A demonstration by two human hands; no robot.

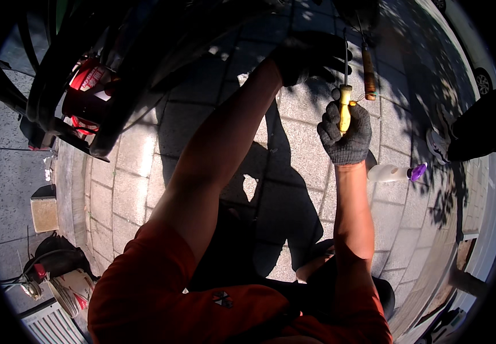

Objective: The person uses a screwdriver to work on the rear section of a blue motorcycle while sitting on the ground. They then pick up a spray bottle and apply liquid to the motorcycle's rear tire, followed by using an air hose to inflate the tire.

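My right hand [348, 132], in a dark grey knit glove, is closed around the yellow handle of a screwdriver-like tool [345, 112]. Its thin metal shaft points away from me; the tip's shape is too small to make out. Just left of the shaft, my left hand [311, 57] wears a black glove, its fingers stretched out and apart, reaching toward the shaft. Whether they touch it I cannot tell. Beside the shaft on the right is a second tool with a brown wooden handle [368, 74], its thin shaft running up into a dark object [360, 14] in shadow.
A bottle with a purple cap [397, 172] lies right of my forearm on the paving [294, 143]. Another person's shoe [438, 140] is at the right. A red container [90, 80] stands behind black bars at the left. Lower left are a block [44, 213] and a bucket [70, 289].
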